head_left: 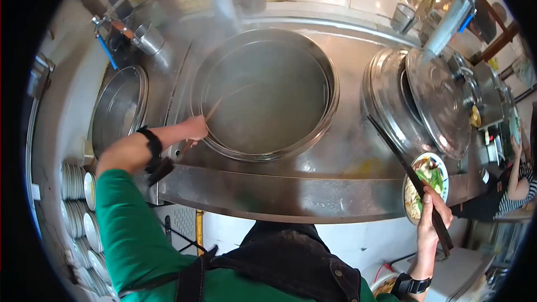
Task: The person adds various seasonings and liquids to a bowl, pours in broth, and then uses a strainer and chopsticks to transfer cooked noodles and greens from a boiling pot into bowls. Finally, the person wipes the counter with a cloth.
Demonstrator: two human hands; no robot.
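Observation:
My left hand (pixel 194 128) is closed round a thin wooden stick (pixel 213 109) at the near left rim of a large steel pot (pixel 334 98). Cloudy, steaming liquid fills the pot, and the stick's upper end reaches over it. A dark handle (pixel 161 172) shows below that hand. On the right, my right hand (pixel 436 212) grips long dark chopsticks (pixel 396 154), which slant up and left. They cross a bowl (pixel 426 187) of noodles and green leaves. My thumb lies at this bowl's rim, and the fingers behind are hidden.
Large round metal lids (pixel 439 106) lean at the right of the steel counter (pixel 313 162). A metal basin (pixel 120 100) sits at left, above stacked plates (pixel 72 182). A tap (pixel 103 25) stands behind it. Another person (pixel 512 184) in a striped top is at far right.

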